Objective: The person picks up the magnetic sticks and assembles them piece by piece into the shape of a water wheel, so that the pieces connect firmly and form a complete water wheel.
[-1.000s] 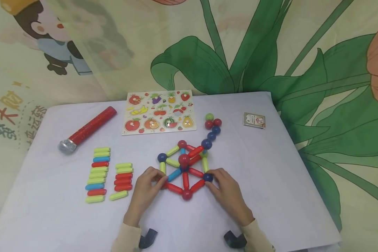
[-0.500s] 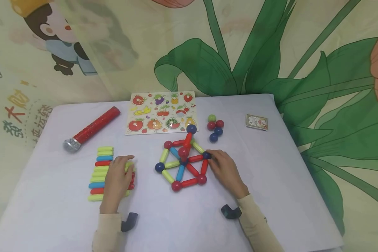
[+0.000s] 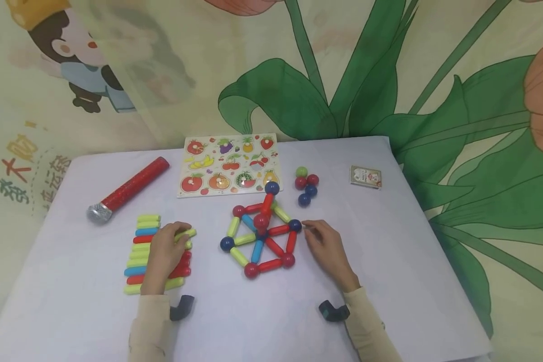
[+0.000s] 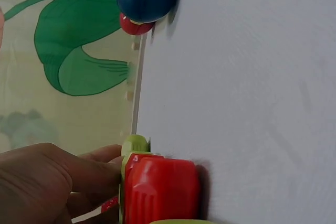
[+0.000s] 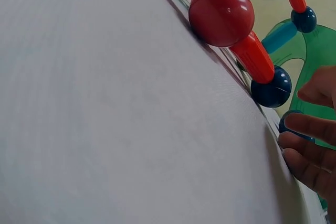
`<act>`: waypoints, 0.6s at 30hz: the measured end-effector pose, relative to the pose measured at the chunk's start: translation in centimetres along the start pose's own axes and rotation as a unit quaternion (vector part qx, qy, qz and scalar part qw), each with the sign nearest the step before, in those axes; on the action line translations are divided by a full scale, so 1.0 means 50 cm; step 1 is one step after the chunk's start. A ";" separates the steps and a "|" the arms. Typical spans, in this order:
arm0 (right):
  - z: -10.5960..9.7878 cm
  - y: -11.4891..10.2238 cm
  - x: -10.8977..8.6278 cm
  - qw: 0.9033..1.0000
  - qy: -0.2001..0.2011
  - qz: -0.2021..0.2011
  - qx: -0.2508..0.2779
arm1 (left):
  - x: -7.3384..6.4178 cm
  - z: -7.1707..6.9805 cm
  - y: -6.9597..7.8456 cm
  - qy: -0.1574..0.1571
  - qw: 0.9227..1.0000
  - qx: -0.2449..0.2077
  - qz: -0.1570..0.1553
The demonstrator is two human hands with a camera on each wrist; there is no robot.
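Observation:
A six-sided wheel of magnetic rods and balls lies mid-table, with a red ball standing up at its hub. A red rod leans from there to a dark blue ball. My left hand reaches over the rod rows and pinches a yellow-green magnetic rod at the top of the right-hand row. In the left wrist view, red rods stand in front of the fingers. Beside the wheel's right-hand blue ball, my right hand holds nothing, its fingers loosely bent.
Loose balls in green, red and blue cluster behind the wheel. A fruit picture board lies at the back, with a red microphone to its left. A small card box is at the back right.
The wheel has been turned and its leaning rod now points to the back. My left hand has left it for the rod rows and lifts one rod's end. The right hand has eased off the blue ball.

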State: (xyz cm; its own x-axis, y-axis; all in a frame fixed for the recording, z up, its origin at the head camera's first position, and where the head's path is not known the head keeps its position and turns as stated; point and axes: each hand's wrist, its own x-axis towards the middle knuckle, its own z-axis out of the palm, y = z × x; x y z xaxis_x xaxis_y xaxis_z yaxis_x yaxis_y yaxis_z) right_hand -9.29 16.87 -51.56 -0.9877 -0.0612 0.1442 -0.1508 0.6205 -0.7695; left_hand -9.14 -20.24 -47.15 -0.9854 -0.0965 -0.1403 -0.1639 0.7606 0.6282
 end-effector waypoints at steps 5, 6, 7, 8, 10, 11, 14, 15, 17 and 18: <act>-0.006 0.002 -0.002 1.000 0.024 -0.013 0.012 | -0.008 0.010 0.016 0.062 0.997 -0.022 0.047; -0.007 0.001 -0.003 0.999 0.032 -0.020 0.015 | -0.011 0.013 0.023 0.077 0.995 -0.026 0.065; -0.009 -0.001 -0.004 0.999 0.042 -0.026 0.020 | -0.016 0.016 0.032 0.091 0.991 -0.033 0.088; -0.011 -0.004 -0.005 0.998 0.053 -0.035 0.024 | -0.021 0.019 0.043 0.103 0.987 -0.039 0.113; -0.014 -0.017 -0.005 0.995 0.076 -0.058 0.040 | -0.032 0.026 0.068 0.121 0.977 -0.050 0.167; -0.016 -0.027 -0.006 0.993 0.083 -0.069 0.048 | -0.038 0.031 0.082 0.125 0.971 -0.059 0.193; -0.018 -0.064 -0.009 0.988 0.083 -0.108 0.078 | -0.061 0.046 0.125 0.118 0.950 -0.106 0.267; -0.018 -0.078 -0.011 0.985 0.074 -0.121 0.093 | -0.069 0.052 0.139 0.111 0.942 -0.128 0.289; -0.016 -0.106 -0.016 0.981 0.045 -0.140 0.130 | -0.082 0.064 0.167 0.092 0.925 -0.168 0.329; -0.014 -0.119 -0.019 0.976 0.028 -0.149 0.154 | -0.088 0.070 0.180 0.081 0.917 -0.185 0.344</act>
State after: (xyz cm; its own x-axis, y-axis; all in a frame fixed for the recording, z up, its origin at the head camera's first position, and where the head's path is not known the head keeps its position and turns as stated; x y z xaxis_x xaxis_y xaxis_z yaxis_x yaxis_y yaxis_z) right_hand -7.44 13.77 -46.67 -0.8952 -0.1560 0.4174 -0.4456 0.3164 -0.8374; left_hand -6.14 -10.71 -43.55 -0.8507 0.2062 0.4835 0.5238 0.4101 0.7466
